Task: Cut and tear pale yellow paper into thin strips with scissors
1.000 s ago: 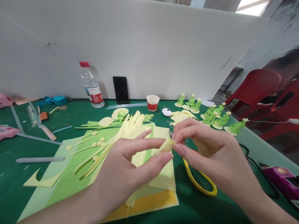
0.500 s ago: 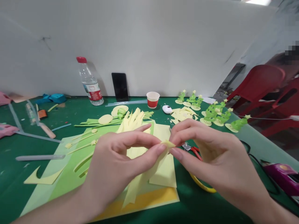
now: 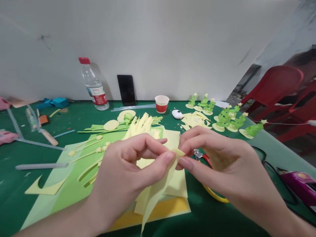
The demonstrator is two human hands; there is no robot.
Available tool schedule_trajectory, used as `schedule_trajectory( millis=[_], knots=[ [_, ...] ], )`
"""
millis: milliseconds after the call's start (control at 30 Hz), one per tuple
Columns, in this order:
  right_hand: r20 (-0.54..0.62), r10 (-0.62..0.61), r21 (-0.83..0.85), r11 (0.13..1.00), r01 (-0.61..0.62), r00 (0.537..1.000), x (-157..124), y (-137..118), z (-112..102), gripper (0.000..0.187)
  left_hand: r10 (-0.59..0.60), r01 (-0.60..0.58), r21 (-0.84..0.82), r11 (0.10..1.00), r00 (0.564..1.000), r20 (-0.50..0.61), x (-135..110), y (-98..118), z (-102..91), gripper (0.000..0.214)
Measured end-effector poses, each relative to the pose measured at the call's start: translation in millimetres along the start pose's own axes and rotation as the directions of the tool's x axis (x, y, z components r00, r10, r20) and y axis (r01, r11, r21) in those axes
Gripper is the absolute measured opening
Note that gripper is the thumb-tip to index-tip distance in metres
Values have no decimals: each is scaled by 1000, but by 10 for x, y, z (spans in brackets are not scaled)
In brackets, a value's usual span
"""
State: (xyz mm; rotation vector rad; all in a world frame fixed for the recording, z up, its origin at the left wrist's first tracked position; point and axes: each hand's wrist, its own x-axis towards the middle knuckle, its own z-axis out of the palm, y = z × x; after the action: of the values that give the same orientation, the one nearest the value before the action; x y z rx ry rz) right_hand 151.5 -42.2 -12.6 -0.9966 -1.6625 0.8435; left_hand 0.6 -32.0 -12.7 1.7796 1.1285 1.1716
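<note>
Pale-yellow paper strip: should be light, bendy, low slip, easy to crease or tear. Best grip is the folded end, thumb to index. Left hand and right hand both pinch that end, held above the pale-yellow sheet. Looks long, narrow, matte; small pointed fold up top, tail hanging loose, slightly curved.

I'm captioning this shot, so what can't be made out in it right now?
In the head view:
Strip: pinched end partly covered by the left hand and right hand.
Scissors: partly hidden behind the right hand.
Lower pink tool: cut off by the left edge.
Purple tool: cut off by the right edge.
Bottle: label print too small to read.
</note>
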Motion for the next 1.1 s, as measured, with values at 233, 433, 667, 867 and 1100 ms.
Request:
schedule_trajectory(
  millis=[233, 433, 667, 867, 1100],
  knots=[
    [72, 19, -29, 999, -17, 997, 6, 17, -64, 11, 40, -40, 28, 999, 999, 0, -12, 23, 37, 14],
    [-29, 18, -19, 1000, -19, 999, -18, -7, -24, 17, 140, -136, 157, 978, 990, -18, -12, -15, 36, 7],
    [20, 34, -12, 999, -34, 999, -29, -25, -31, 16, 76, -76, 56, 996, 997, 2, -25, -13, -1, 8],
    [52, 132, 54, 989, -135, 990, -4, -19, -51, 16, 10, -7, -39, 999, 998, 59, 28, -9, -5, 13],
    [92, 195, 64, 977, -202, 976, 21, -27, -68, 13, -77, 84, -77, 993, 993, 84, 40, -28, -23, 11]
  ],
)
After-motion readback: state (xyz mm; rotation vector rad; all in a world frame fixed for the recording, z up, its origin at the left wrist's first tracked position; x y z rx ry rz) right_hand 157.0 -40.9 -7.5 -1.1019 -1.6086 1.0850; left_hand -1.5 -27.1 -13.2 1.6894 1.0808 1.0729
